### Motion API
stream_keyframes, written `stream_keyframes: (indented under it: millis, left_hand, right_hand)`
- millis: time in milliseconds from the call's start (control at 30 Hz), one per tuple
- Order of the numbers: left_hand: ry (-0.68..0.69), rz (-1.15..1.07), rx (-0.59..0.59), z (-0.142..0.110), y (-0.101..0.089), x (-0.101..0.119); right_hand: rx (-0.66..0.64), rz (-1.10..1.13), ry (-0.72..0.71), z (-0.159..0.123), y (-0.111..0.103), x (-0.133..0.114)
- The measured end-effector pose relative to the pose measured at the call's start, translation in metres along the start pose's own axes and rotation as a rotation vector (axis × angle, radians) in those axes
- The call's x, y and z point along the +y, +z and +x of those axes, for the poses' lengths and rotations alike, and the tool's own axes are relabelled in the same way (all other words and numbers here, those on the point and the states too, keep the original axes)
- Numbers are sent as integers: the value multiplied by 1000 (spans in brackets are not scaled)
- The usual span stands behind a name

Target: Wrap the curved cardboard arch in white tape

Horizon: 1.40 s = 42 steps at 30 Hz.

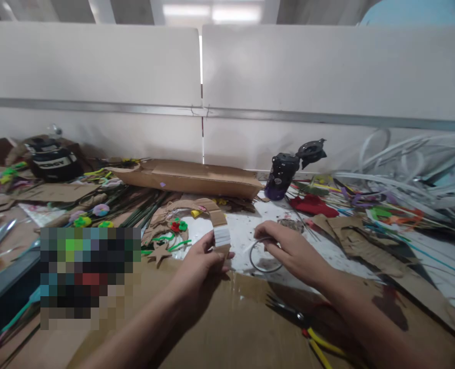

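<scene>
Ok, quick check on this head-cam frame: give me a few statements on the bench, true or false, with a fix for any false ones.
1. The right hand is touching a thin wire ring. True.
2. The yellow-handled pliers are in the left hand. False: they lie on a cardboard sheet; the left hand holds a cardboard strip.
3. The dark bottle is closed. False: its flip lid stands open.
4. A cardboard star lies left of the left hand. True.
</scene>
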<state>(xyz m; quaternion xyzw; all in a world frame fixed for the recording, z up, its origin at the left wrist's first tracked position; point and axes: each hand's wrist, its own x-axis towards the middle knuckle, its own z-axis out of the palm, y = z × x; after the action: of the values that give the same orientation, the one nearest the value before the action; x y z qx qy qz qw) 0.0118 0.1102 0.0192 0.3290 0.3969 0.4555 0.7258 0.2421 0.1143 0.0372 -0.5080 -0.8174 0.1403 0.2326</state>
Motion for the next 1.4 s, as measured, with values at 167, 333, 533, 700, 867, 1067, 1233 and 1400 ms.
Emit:
stream_keyframes:
  millis: [167, 333, 533, 700, 867, 1067, 1233, 1400]
  left_hand:
    - [-20, -6, -76, 4, -3, -5]
    - [3, 13, -27, 5, -7, -8]
    - [16, 68, -17, 7, -9, -13]
    - [5, 18, -52, 5, -5, -18]
    - [3, -103, -125, 3, 1, -18]
    - [29, -90, -135, 8, -2, -19]
    - [75, -43, -120, 8, -5, -18]
    - [96, 32, -97, 6, -4, -15]
  right_hand:
    - [49, 378, 89, 0, 2, -2]
    - [84, 454, 182, -1, 0, -5]
    - [111, 365, 155, -1, 2, -8]
    - [126, 367, 119, -2, 6, -12]
    - [151, 331, 74, -5, 11, -20]
    - [159, 295, 11, -10, 18, -28]
    - [165, 281, -49, -11, 22, -30]
    - [162, 262, -52, -11, 25, -30]
